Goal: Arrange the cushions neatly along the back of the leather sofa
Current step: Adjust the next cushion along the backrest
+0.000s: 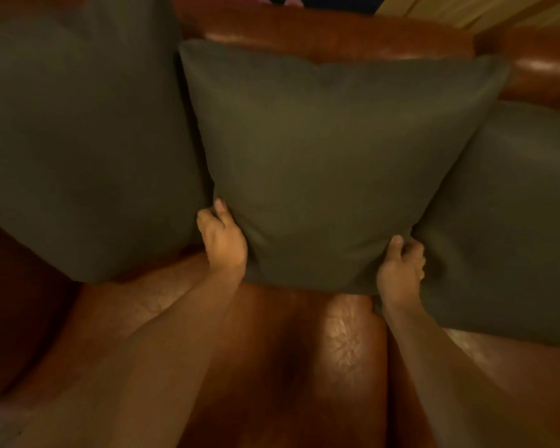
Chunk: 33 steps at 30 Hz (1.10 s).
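**Ana:** While both hands are on it, where exactly does the middle cushion (333, 163) sit?

**Ben:** Between the other two. Its lower edge rests on the leather sofa (272, 367) seat and its top leans toward the sofa's back. The left cushion (78, 134) presses against one side of it, and the right cushion (505, 221) is tucked slightly behind its other lower corner.

**Ana:** And the grip?

**Ben:** The left hand (222, 237) holds the lower left corner, thumb on the front face, with the fingers curled round the edge and mostly hidden behind the fabric. The right hand (400, 270) does the same at the lower right corner, its fingers (413, 250) bunched into the cloth.

**Ana:** Why the bottom corners?

**Ben:** My guess is control. Held low at both corners, a soft cushion can be slid, squared and pushed back without folding. It looks a little skewed, its top left corner higher than the right, so I'd judge this as the straightening step.

**Ana:** How far along is the job?

**Ben:** All three cushions stand in a row against the back, so probably close to done. Levelling this one and evening out the overlap on the right seem to be what remains.
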### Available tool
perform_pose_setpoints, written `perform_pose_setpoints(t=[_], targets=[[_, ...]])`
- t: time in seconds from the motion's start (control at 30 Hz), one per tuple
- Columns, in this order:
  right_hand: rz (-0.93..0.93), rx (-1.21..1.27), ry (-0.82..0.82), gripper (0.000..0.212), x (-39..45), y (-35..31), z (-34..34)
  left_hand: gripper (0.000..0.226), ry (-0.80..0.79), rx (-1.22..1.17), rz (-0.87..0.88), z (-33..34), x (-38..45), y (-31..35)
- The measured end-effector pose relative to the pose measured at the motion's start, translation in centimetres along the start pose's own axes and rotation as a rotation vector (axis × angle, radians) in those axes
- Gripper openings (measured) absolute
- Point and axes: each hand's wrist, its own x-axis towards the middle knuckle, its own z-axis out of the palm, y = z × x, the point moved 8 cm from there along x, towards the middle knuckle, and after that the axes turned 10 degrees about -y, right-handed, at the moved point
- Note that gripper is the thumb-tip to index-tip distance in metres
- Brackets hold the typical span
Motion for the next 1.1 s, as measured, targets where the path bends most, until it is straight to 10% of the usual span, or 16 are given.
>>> perform_pose_setpoints(t=[0.17,0.53,0.77,1.1], targets=[[-0.044,0.08,0.015,0.044,-0.6,0.7,-0.1,0.045,0.169,-0.036,0.019,-1.2,0.4,0.1],[0.164,0.054,-0.183,0.044,-2.0,9.6,1.9,0.038,-0.097,0.087,-0.28,-2.4,-2.6,-12.4],[0.018,-0.274,-0.222,0.056,-3.1,7.2,1.8,0.035,-0.207,-0.426,-0.649,0.0,-3.7,-12.7],[0.107,-0.279,-0.125,0.05,-2.2,6.5,0.5,0.045,-0.224,-0.701,-0.717,0.2,-3.2,-11.4]])
